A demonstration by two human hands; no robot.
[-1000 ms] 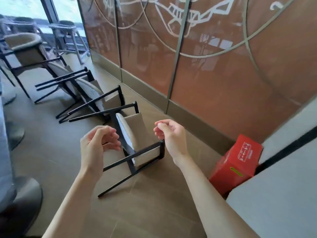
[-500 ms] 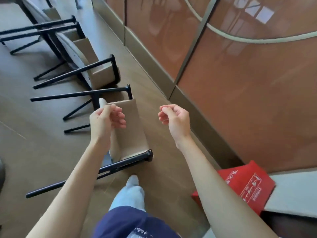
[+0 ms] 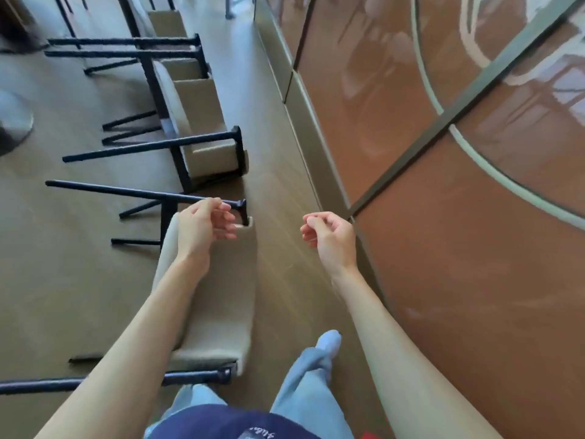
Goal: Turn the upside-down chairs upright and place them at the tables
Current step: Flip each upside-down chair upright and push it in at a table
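Head view, nearest chair (image 3: 218, 299): lies tipped over on the floor, lower centre of the frame, beige padded part towards me, black legs pointing to the left edge.
Head view, other chairs: a second chair (image 3: 202, 153) lies tipped the same way just above it, centre-left; at least one more sits further up towards the top of the frame. None is upright yet.
Head view, my left hand (image 3: 202, 228): hovers over the nearest chair's upper end, fingers loosely curled, holding nothing; whether it touches the black leg (image 3: 126, 192) behind it I cannot tell.
Head view, my right hand (image 3: 329, 234): in the air right of centre, fingers loosely curled, empty, over bare floor (image 3: 285, 198) beside the brown wall panel (image 3: 443, 248).
Handling, judged: rigid frame, moderate weight, awkward and top-heavy when swung; padding soft and somewhat yielding, so a poor grip.
Hold, judged: one hand on a black leg or frame rail, the other on the padded back's edge.
Risk, judged: legs could catch the second chair, which lies near.
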